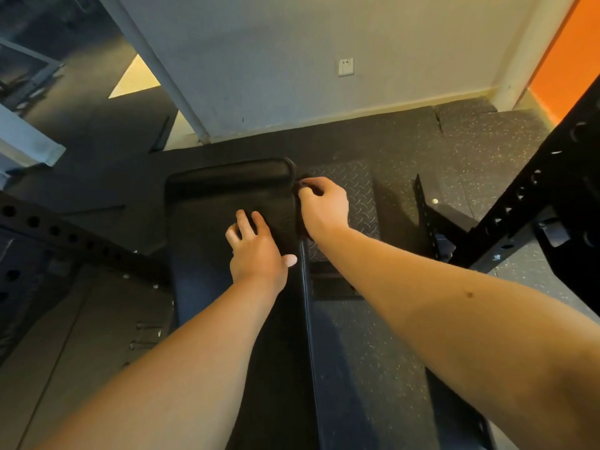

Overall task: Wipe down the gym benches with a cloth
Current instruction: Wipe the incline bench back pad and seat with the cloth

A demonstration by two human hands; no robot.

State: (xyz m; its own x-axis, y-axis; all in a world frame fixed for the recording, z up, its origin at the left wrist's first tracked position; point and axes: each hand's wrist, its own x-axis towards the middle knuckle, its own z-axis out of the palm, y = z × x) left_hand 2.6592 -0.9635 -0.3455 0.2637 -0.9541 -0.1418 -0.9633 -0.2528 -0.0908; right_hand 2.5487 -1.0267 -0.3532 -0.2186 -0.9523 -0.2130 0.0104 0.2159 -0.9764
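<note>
A black padded gym bench [207,203] runs away from me down the middle of the view. My left hand [256,251] rests flat on the pad with its fingers spread and straight. My right hand [324,206] is at the bench's right edge near the far end, its fingers curled round a dark cloth [300,190] that it presses against the side of the pad. Most of the cloth is hidden under the hand and blends with the black upholstery.
A black perforated rack upright [532,196] slants across the right side, and another perforated beam [58,228] lies at the left. A diamond-plate foot panel [354,190] sits on the speckled rubber floor beside the bench. A grey wall with a socket [345,66] stands behind.
</note>
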